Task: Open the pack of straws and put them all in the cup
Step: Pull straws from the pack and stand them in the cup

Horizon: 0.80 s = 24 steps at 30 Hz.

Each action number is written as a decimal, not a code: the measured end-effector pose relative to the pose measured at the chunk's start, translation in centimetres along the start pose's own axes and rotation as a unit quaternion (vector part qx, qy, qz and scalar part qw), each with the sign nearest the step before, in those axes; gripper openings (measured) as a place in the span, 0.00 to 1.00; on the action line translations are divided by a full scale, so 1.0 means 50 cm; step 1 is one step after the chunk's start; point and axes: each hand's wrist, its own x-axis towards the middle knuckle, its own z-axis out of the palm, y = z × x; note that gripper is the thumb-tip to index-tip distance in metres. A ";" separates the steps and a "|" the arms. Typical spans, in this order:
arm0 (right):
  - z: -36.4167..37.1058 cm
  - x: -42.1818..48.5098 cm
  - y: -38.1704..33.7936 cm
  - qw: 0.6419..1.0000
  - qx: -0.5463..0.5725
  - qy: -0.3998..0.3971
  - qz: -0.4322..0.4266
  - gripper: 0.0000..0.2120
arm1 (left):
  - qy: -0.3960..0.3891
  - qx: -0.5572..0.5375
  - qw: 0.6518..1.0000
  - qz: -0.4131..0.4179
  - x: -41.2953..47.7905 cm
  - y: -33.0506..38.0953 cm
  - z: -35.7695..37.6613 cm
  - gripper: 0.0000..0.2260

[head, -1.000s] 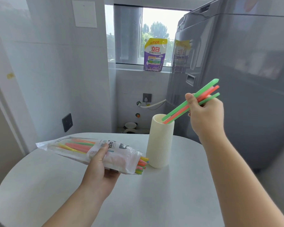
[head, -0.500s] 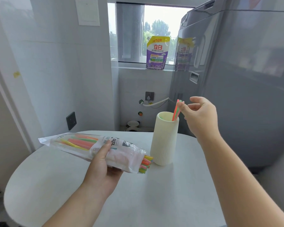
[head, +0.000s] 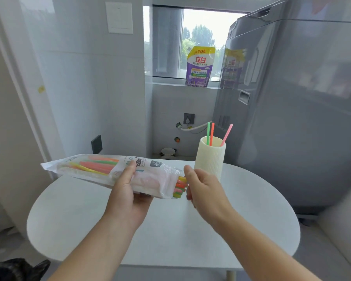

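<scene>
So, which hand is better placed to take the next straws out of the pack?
The right hand. It is free and open, right beside the straw ends sticking out of the pack, near the cup. The left hand is busy gripping the pack.

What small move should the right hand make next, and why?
Probably close the right hand on a few coloured straw ends sticking out of the open clear plastic pack, which the left hand grips. The right hand is open right beside them, and only three straws stand in the ribbed cream cup.
</scene>
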 end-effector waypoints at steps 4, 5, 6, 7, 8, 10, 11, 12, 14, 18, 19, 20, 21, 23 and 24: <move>0.016 -0.011 -0.004 0.998 0.064 0.020 -0.011 0.19 | 0.016 0.003 1.000 0.012 -0.009 0.005 0.000 0.10; 0.018 -0.012 -0.006 0.998 0.065 0.020 -0.016 0.18 | 0.021 0.002 1.000 0.016 -0.009 0.008 -0.002 0.11; 0.021 -0.014 -0.006 0.997 0.065 0.019 -0.022 0.16 | 0.025 0.002 1.000 0.019 -0.009 0.010 -0.004 0.11; 0.024 -0.015 -0.004 0.997 0.067 0.020 -0.027 0.15 | 0.027 0.003 0.999 0.021 -0.008 0.012 -0.006 0.11; 0.026 -0.015 -0.002 0.997 0.069 0.023 -0.031 0.14 | 0.028 0.004 0.999 0.022 -0.007 0.014 -0.007 0.12; 0.027 -0.012 0.003 0.996 0.068 0.036 -0.040 0.13 | 0.033 0.002 0.999 0.024 -0.005 0.017 -0.009 0.13; 0.024 -0.009 0.006 0.996 0.062 0.048 -0.043 0.13 | 0.037 0.000 0.999 0.025 -0.003 0.019 -0.009 0.13; 0.020 -0.005 0.008 0.996 0.052 0.061 -0.047 0.13 | 0.042 -0.002 0.999 0.027 -0.001 0.022 -0.009 0.14; 0.010 0.001 0.013 0.995 0.033 0.080 -0.058 0.13 | 0.052 -0.006 0.998 0.032 0.003 0.027 -0.010 0.15; -0.008 0.005 0.026 0.992 -0.003 0.092 -0.084 0.13 | 0.068 -0.011 0.997 0.033 0.007 0.029 -0.013 0.18; -0.012 0.007 0.029 0.991 -0.012 0.097 -0.088 0.13 | 0.070 -0.010 0.997 0.032 0.007 0.028 -0.014 0.18; -0.015 0.009 0.030 0.991 -0.017 0.101 -0.091 0.12 | 0.072 -0.009 0.997 0.030 0.008 0.027 -0.013 0.19; -0.017 0.010 0.031 0.990 -0.019 0.103 -0.092 0.12 | 0.075 -0.009 0.997 0.030 0.008 0.026 -0.013 0.19; -0.020 0.013 0.031 0.991 -0.007 0.099 -0.089 0.12 | 0.079 -0.011 0.996 0.028 0.009 0.027 -0.013 0.19; -0.020 0.013 0.032 0.992 0.004 0.094 -0.087 0.13 | 0.080 -0.012 0.996 0.027 0.009 0.027 -0.014 0.19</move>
